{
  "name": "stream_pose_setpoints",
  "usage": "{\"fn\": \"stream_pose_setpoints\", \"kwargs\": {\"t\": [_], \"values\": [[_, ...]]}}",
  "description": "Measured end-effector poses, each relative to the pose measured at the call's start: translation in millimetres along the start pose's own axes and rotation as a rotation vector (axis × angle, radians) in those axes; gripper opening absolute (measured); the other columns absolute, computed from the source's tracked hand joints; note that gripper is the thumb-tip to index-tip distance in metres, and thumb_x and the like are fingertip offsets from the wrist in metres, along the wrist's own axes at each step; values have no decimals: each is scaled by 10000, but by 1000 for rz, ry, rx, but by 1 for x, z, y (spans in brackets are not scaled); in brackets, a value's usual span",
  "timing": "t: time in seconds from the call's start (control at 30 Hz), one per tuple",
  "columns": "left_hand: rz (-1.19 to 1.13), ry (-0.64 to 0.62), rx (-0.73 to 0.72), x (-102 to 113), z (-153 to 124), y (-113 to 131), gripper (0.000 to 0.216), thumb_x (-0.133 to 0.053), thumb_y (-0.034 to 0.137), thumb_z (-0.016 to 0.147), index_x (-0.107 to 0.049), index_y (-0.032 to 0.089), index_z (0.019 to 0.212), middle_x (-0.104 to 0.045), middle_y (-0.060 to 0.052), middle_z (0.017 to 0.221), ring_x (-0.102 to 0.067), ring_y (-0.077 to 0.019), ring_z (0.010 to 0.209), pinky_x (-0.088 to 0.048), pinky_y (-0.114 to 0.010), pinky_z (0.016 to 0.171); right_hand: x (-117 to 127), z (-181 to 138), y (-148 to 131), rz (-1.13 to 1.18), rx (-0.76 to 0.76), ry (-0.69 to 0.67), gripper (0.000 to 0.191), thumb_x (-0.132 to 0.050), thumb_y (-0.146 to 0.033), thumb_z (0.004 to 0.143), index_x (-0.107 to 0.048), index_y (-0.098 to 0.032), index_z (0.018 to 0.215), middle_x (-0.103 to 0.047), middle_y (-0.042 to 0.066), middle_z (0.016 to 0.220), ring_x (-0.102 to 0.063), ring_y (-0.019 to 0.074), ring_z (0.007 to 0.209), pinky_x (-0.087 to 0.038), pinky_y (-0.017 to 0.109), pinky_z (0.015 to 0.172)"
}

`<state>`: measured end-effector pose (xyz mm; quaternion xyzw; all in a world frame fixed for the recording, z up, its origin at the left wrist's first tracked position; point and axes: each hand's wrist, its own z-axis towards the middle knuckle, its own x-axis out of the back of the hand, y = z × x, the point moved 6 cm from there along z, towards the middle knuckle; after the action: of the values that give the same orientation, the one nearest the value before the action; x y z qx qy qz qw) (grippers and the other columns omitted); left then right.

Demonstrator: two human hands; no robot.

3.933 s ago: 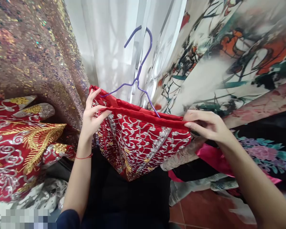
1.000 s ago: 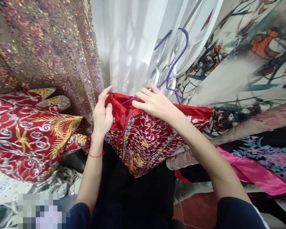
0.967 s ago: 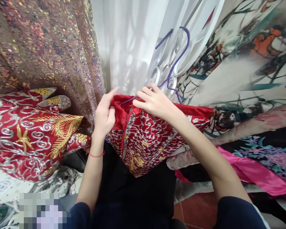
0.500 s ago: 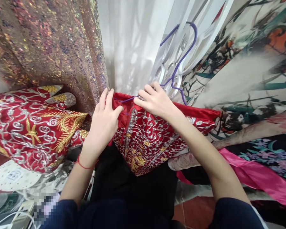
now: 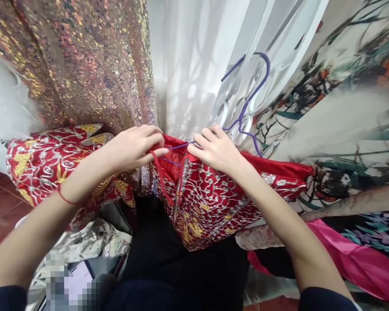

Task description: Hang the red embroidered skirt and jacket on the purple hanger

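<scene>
A red garment (image 5: 214, 207) with silver and gold embroidery lies across my lap, its plain red inner edge facing up. At its top left corner my left hand (image 5: 141, 147) pinches a thin red strap (image 5: 160, 175) that hangs down the garment's front. My right hand (image 5: 215, 149) has its fingers curled over the top edge, beside a silver-trimmed opening. A purple hanger (image 5: 244, 108) runs inside the garment, its hook standing up behind my right hand. Part of the hanger's bar shows in the gap between my hands.
Another red embroidered garment (image 5: 35, 164) lies at the left, partly behind my left forearm. Sequinned fabric (image 5: 94, 65) and a white curtain (image 5: 194, 65) hang behind. Painted-print fabric (image 5: 337, 103) and a pink satin band (image 5: 346, 255) are at the right. Cluttered items lie low left, partly pixelated.
My left hand has turned inward and closed on the red strap, which now hangs visibly at the front. My right hand keeps its place on the edge. The view has shifted slightly.
</scene>
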<state>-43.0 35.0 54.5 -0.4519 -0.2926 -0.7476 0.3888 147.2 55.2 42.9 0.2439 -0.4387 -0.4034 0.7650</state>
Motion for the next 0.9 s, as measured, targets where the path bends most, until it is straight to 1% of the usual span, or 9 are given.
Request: {"fn": "stream_pose_setpoints", "kwargs": {"t": [0.13,0.23,0.3,0.43,0.5,0.6,0.63,0.77,0.9], "values": [[53,-114,92,5,38,-25,481,-765,640,727,-660,230,956,-608,-36,775,-671,-276,852,-525,-377,816,4,4,0,-46,18,57,219,-466,-105,1015,-611,-205,886,-584,41,793,-414,192,844,-329,350,792],[15,-322,94,7,63,-23,206,-782,427,777,-696,256,854,-543,9,605,-594,-213,607,-492,-354,680,5,6,0,-53,10,51,211,-497,-100,1000,-607,-207,856,-585,37,794,-411,193,844,-325,342,795],[-206,-475,97,11,76,-18,102,-708,340,856,-717,247,897,-559,13,583,-547,-172,538,-477,-337,627,6,8,0,-48,4,48,203,-512,-98,991,-609,-208,851,-585,35,801,-411,193,850,-321,341,803],[-672,-694,153,7,99,-29,271,-717,451,875,-715,188,937,-523,18,534,-460,-118,473,-487,-337,580,7,9,0,-21,-5,24,187,-531,-80,971,-618,-205,862,-583,35,818,-402,191,856,-311,342,806],[-804,-609,205,-5,116,-50,319,-686,512,882,-695,198,827,-498,5,517,-431,-114,450,-480,-345,549,6,10,-1,-4,-13,-8,181,-532,-75,965,-622,-207,881,-588,37,841,-396,191,859,-308,349,814],[-992,-314,318,-31,136,-83,482,-472,595,955,-574,229,658,-524,-49,522,-479,-151,449,-475,-354,509,2,12,-1,-6,-30,-54,170,-538,-79,962,-629,-207,895,-601,40,876,-400,190,872,-307,358,837],[-1035,-292,332,-41,137,-87,515,-419,622,959,-559,231,655,-576,-84,563,-542,-178,491,-499,-366,527,0,13,-1,-18,-36,-63,168,-541,-84,962,-630,-208,893,-603,38,880,-403,188,873,-308,358,847],[-1061,-411,230,-64,118,-70,643,-316,764,906,-649,219,832,-732,-158,795,-708,-258,727,-580,-395,639,-3,15,-2,-72,-59,-86,172,-547,-102,965,-628,-219,867,-602,20,861,-411,179,863,-317,353,894],[-857,-338,-42,-36,98,-49,517,-621,720,793,-686,244,985,-719,-72,775,-704,-227,779,-558,-318,652,-5,17,-5,-113,-74,-113,182,-546,-102,960,-632,-230,862,-613,17,845,-424,182,869,-321,354,914]]}}
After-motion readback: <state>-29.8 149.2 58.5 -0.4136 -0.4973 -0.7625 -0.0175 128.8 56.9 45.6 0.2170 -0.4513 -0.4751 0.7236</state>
